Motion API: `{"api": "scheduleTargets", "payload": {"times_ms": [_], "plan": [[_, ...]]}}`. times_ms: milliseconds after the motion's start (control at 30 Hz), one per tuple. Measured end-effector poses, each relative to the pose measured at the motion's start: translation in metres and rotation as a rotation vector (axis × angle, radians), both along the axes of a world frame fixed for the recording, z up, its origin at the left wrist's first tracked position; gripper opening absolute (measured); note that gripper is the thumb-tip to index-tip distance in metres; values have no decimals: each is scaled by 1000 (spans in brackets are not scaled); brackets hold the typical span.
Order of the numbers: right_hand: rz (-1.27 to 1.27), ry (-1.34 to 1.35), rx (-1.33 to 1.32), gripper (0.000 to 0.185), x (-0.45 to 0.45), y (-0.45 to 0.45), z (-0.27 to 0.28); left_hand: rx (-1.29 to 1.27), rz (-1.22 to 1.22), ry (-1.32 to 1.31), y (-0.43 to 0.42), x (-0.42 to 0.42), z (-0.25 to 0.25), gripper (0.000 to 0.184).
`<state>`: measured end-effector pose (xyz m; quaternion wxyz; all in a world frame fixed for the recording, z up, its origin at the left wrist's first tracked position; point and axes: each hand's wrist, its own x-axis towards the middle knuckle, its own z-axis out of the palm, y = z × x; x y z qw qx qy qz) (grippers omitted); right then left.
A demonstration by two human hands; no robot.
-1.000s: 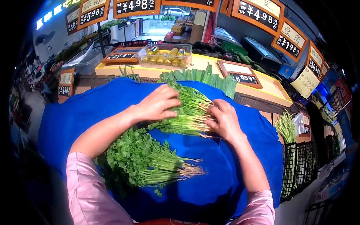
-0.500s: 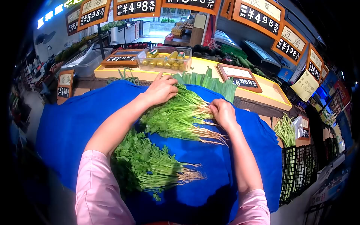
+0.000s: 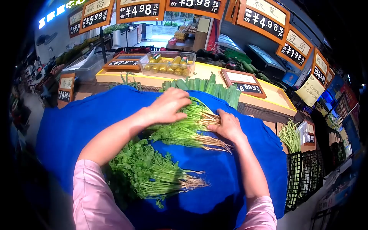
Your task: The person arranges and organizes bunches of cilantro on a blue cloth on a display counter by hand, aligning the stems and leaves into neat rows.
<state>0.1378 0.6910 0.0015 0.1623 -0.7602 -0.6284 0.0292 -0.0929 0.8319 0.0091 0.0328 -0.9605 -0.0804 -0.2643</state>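
Two bunches of cilantro lie on a blue cloth (image 3: 96, 107). Over the leafy side of the far cilantro bunch (image 3: 180, 134) is my left hand (image 3: 168, 106), fingers curved and thumb spread apart from them. Its fingertips are at the upper stems, with no firm grip visible. At the root end of the same bunch, my right hand (image 3: 228, 126) has thumb and fingers closed around some stems just above the pale roots. More roots stick out below that hand. Nearer to me rests the other cilantro bunch (image 3: 153, 172), leaves left and roots right, untouched.
Behind the cloth are flat green leaves (image 3: 211, 90) and a yellow-edged tray (image 3: 276, 101) bearing a clear box (image 3: 168, 63) of yellow fruit. Price signs (image 3: 262, 17) hang overhead. A black crate (image 3: 304, 172) with long beans (image 3: 290, 136) stands at right.
My left hand has come down and slightly right, from the bunch's far edge to over its stems. My right hand has shifted a little lower, its thumb now across the root-end stems.
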Motion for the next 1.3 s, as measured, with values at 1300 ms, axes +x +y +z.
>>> {"api": "scheduleTargets", "payload": {"times_ms": [1300], "plan": [[48,367,193,34,22,12,-31,-292,124,28,59,86,16,84]]}}
